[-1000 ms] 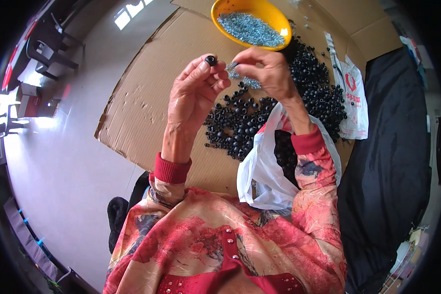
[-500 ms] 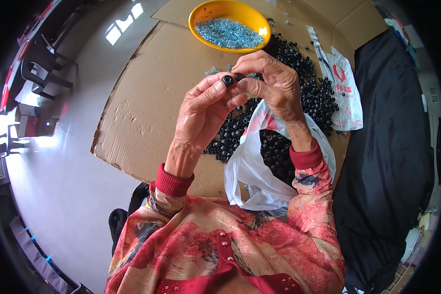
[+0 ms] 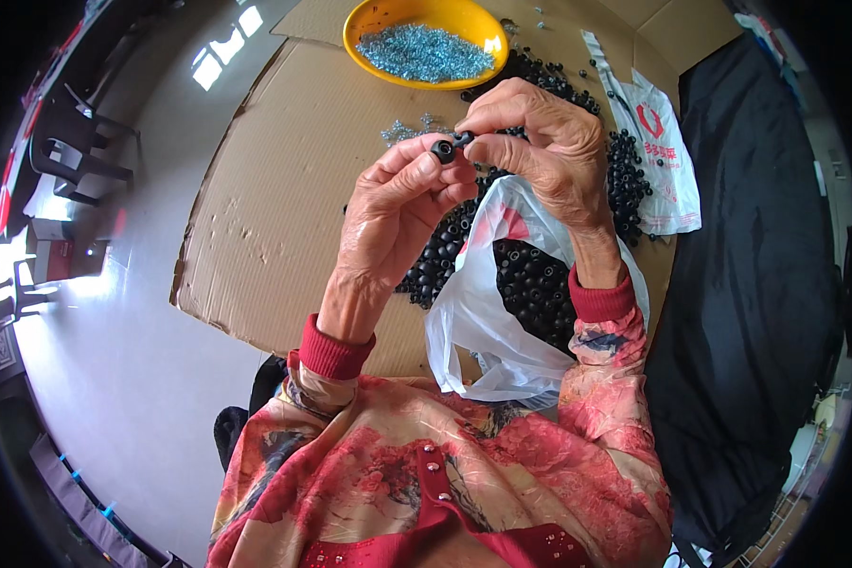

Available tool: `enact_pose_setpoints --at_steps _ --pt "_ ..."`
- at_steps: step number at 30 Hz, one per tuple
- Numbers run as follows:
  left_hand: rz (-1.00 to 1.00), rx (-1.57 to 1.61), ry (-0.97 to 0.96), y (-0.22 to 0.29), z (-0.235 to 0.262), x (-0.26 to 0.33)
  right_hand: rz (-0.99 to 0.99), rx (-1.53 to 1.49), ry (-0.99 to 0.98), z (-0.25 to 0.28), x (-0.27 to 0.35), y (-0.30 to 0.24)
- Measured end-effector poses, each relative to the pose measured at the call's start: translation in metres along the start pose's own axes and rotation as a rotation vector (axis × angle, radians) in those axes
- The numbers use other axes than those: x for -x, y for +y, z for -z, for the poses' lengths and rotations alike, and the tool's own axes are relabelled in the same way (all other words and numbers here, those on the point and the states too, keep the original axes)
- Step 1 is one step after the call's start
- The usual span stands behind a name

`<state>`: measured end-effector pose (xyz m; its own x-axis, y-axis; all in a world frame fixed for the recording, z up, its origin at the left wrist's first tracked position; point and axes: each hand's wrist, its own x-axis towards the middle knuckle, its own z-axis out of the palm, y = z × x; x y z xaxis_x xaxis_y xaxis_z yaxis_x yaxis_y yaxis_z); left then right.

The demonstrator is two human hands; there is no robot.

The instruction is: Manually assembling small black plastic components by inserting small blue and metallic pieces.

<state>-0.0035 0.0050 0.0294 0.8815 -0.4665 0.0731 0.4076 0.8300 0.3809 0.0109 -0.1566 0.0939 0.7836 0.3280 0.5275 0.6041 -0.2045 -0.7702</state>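
My left hand [image 3: 393,213] pinches a small black round part [image 3: 443,150] at its fingertips, raised over the cardboard sheet [image 3: 275,218]. My right hand [image 3: 544,142] meets it from the right, thumb and forefinger pressing a small piece against that black part. Under both hands lies a heap of black round parts [image 3: 625,180]. A white plastic bag [image 3: 488,327] full of the same black parts stands open below my right wrist. A yellow bowl [image 3: 369,21] of small silvery screws sits at the far edge of the cardboard.
A second white bag with red print [image 3: 658,156] lies flat at the right of the heap. Black cloth [image 3: 757,284] covers the right side. Grey floor [image 3: 114,350] spreads to the left, with dark plastic chairs [image 3: 76,151] far left.
Both hands have drawn closer to me and lower in the view. My right hand has come together with the left at the black part. The bag now shows more fully under my wrist.
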Motion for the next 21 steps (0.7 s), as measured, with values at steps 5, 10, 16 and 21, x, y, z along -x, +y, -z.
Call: enact_pose_setpoints --at_steps 5,10,16,21 --pt "-0.019 -0.061 0.024 -0.001 -0.002 -0.001 -0.025 0.007 0.016 0.000 0.002 0.004" --pt "-0.056 -0.177 0.073 0.001 -0.003 0.001 -0.071 0.019 0.002 -0.003 0.002 -0.001" --pt "-0.085 -0.219 0.114 -0.001 -0.004 0.003 -0.030 0.188 -0.030 -0.002 0.002 -0.005" --pt "-0.093 -0.242 0.132 -0.001 -0.003 0.003 -0.031 0.212 -0.053 -0.001 0.001 -0.006"
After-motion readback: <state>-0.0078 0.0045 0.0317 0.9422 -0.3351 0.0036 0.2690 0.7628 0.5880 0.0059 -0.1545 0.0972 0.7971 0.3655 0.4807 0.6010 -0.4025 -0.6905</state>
